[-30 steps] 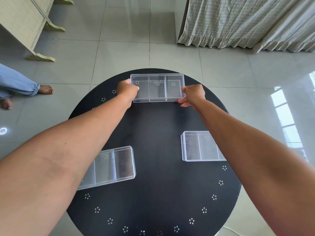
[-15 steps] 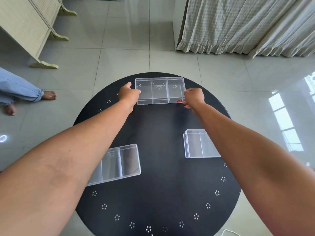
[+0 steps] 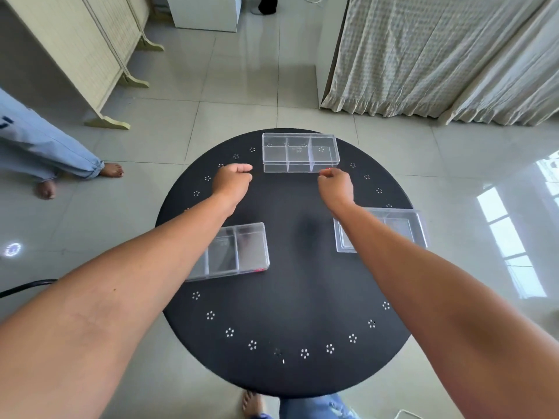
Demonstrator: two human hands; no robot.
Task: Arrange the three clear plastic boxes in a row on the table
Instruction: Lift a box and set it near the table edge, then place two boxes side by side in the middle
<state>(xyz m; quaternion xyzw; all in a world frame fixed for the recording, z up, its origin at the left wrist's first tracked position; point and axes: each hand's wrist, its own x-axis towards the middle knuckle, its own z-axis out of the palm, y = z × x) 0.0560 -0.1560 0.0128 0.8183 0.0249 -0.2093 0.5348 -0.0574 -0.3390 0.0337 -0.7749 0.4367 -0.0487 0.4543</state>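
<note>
A clear plastic box (image 3: 300,152) with three compartments rests at the far edge of the round black table (image 3: 287,303). A second clear box (image 3: 239,251) lies at the left middle, partly hidden by my left forearm. A third clear box (image 3: 402,228) sits at the right edge, partly covered by my right forearm. My left hand (image 3: 232,180) hovers just left of and nearer than the far box, fingers curled, holding nothing. My right hand (image 3: 335,186) is just below the far box's near right corner, fingers curled, apart from it.
Another person's bare feet and jeans (image 3: 45,155) stand on the tiled floor at left. A cream folding screen (image 3: 90,55) stands at back left, curtains (image 3: 438,55) at back right. My own foot (image 3: 252,403) shows under the table's near edge.
Both hands have let go of the far box and drawn back toward me with fingers curled. The box now rests on the table's far edge. The camera view has tilted up.
</note>
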